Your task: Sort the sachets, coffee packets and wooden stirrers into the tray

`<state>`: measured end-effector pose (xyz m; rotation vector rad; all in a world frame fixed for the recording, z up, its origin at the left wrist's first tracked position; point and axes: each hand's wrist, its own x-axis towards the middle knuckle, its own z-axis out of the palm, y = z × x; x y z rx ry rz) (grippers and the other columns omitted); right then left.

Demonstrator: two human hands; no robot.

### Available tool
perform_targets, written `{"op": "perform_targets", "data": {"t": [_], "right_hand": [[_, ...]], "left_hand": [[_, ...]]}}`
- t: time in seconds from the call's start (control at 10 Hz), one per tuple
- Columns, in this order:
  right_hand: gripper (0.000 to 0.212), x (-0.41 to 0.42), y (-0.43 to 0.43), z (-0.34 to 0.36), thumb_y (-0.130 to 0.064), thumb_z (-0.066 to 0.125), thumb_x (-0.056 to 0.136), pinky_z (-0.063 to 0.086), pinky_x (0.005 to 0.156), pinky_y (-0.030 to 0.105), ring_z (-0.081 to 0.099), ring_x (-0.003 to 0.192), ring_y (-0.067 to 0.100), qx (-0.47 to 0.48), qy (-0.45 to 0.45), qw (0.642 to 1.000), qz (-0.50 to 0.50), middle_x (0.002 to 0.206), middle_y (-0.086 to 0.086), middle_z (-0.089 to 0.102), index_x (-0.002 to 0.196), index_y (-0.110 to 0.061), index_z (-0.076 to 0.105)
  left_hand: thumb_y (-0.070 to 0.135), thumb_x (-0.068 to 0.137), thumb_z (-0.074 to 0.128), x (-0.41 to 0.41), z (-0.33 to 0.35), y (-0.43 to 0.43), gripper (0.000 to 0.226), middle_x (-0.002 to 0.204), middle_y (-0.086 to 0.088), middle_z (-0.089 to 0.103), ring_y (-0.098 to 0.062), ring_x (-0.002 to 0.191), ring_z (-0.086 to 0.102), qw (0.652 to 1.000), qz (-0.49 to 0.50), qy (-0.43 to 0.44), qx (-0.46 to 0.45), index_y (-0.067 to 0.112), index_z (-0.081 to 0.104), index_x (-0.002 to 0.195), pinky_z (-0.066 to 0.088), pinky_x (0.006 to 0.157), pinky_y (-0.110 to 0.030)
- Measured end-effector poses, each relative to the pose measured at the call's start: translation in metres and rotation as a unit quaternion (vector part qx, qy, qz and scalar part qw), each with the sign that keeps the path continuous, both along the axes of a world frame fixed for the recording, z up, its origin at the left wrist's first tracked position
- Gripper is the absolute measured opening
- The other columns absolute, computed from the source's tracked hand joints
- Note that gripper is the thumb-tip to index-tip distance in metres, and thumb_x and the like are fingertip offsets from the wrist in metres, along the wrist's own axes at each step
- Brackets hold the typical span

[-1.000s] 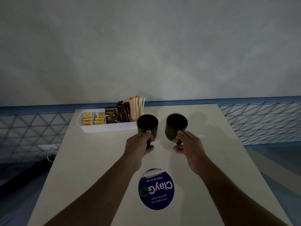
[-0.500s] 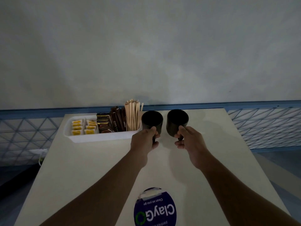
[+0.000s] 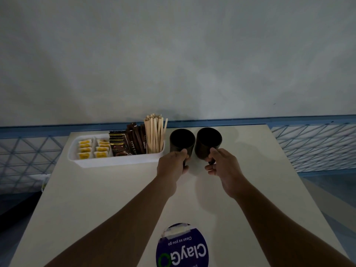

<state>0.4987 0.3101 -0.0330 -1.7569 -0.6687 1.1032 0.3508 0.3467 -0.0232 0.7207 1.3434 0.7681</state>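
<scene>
far back on the pale surface (image 3: 96, 199), a white tray (image 3: 115, 162) is seen already filled. yellow sachets (image 3: 90, 149) are lined up in its left compartments, dark coffee packets (image 3: 123, 144) are stood in the middle, and wooden stirrers (image 3: 155, 135) are stood upright at its right end. just right of the tray, the left mug (image 3: 182, 140) is gripped at its handle by the left hand (image 3: 172, 166), fingers curled. the right mug (image 3: 209, 141), close beside it, is held likewise by the right hand (image 3: 224, 170). a round blue sticker (image 3: 182, 247) is stuck near the front edge.

sticker (image 3: 182, 247): cut by bottom edge | left mug (image 3: 182, 140): handle hidden (inside left grip (image 3: 171, 166))
</scene>
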Motion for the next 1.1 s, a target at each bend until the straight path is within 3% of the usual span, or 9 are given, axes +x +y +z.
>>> {"op": "perform_targets", "data": {"t": [0.2,0.3,0.4,0.6,0.8,1.0,1.1], "right_hand": [[0.024,0.003,-0.005,0.004,-0.03,0.056,0.099,0.052,0.066,0.036,0.066,0.074,0.025,-0.011,-0.015,1.0,0.004,0.09,0.011,0.069,0.096,-0.008,0.066],[0.018,0.006,-0.011,0.011,-0.03,0.058,0.098,0.055,0.067,0.036,0.068,0.077,0.024,-0.014,-0.037,0.999,-0.009,0.09,0.008,0.071,0.093,-0.014,0.066],[0.014,0.009,-0.018,0.02,-0.028,0.061,0.097,0.056,0.069,0.037,0.068,0.079,0.023,-0.008,-0.053,0.998,-0.019,0.089,0.004,0.069,0.087,-0.02,0.063],[0.024,0.007,-0.032,0.044,-0.034,0.067,0.094,0.058,0.077,0.042,0.069,0.089,0.026,-0.003,-0.074,0.997,-0.019,0.096,0.005,0.069,0.108,-0.015,0.063],[0.024,-0.012,-0.05,0.088,-0.034,0.069,0.091,0.058,0.074,0.041,0.069,0.088,0.025,0.035,-0.115,0.993,0.022,0.094,0.003,0.07,0.109,-0.018,0.064],[0.022,-0.037,-0.068,0.144,-0.035,0.072,0.086,0.056,0.066,0.035,0.069,0.088,0.023,0.096,-0.163,0.98,0.066,0.095,0.001,0.072,0.105,-0.025,0.068],[0.026,-0.049,-0.073,0.176,-0.037,0.073,0.085,0.057,0.079,0.041,0.07,0.092,0.022,0.131,-0.183,0.971,0.082,0.095,-0.003,0.072,0.108,-0.027,0.068]], "left_hand": [[0.034,0.091,0.065,-0.005,0.003,-0.003,0.016,0.1,-0.005,0.067,-0.02,0.089,0.067,0.999,-0.011,0.036,0.001,0.018,0.066,0.089,0.058,0.09,-0.04],[0.036,0.09,0.066,-0.01,0.007,-0.006,0.021,0.091,-0.006,0.068,-0.023,0.087,0.067,0.997,-0.02,0.062,0.031,0.019,0.062,0.079,0.056,0.091,-0.038],[0.035,0.089,0.068,-0.019,0.016,-0.014,0.016,0.089,-0.004,0.069,-0.026,0.091,0.069,0.997,-0.018,0.065,0.042,0.02,0.064,0.082,0.056,0.092,-0.041],[0.03,0.088,0.07,-0.043,0.043,-0.032,0.016,0.093,-0.002,0.068,-0.024,0.094,0.067,0.992,-0.04,0.091,0.084,0.018,0.065,0.098,0.056,0.091,-0.043],[0.029,0.087,0.07,-0.069,0.09,-0.05,0.024,0.104,-0.001,0.067,-0.019,0.1,0.064,0.97,-0.097,0.14,0.176,0.015,0.065,0.107,0.055,0.092,-0.041],[0.03,0.082,0.076,-0.091,0.153,-0.068,0.02,0.096,0.002,0.07,-0.016,0.092,0.065,0.938,-0.091,0.18,0.281,0.018,0.069,0.095,0.054,0.084,-0.038],[0.029,0.082,0.076,-0.101,0.191,-0.081,0.026,0.1,0.004,0.07,-0.012,0.096,0.063,0.916,-0.074,0.208,0.335,0.016,0.07,0.103,0.049,0.082,-0.026]]}}
